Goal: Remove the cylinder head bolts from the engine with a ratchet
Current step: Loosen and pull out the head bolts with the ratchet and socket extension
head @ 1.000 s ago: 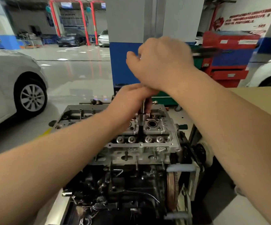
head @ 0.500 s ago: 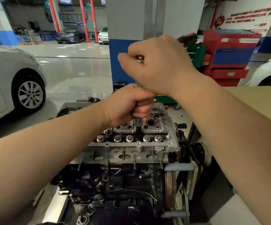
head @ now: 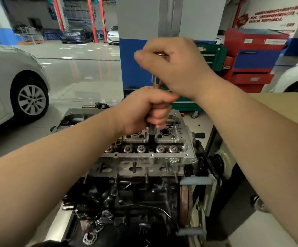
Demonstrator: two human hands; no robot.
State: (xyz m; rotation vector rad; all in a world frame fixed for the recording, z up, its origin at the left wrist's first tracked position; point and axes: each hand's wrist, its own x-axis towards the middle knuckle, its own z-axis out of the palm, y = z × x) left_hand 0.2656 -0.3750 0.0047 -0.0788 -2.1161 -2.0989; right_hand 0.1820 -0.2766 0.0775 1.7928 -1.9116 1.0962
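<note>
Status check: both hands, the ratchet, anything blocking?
Left hand grips extension shaft. Right hand grips ratchet on top. Shaft upright, seated in cylinder head. No obstruction seen.

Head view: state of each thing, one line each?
left hand: grips the extension bar
right hand: grips the ratchet on top
ratchet: nearly hidden in the fist
extension bar: upright, lower end down in the head
cylinder head: uncovered, on the engine

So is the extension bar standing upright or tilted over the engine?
Upright. The extension bar runs straight down from the left hand into the cylinder head; the right hand grips the top.
</note>
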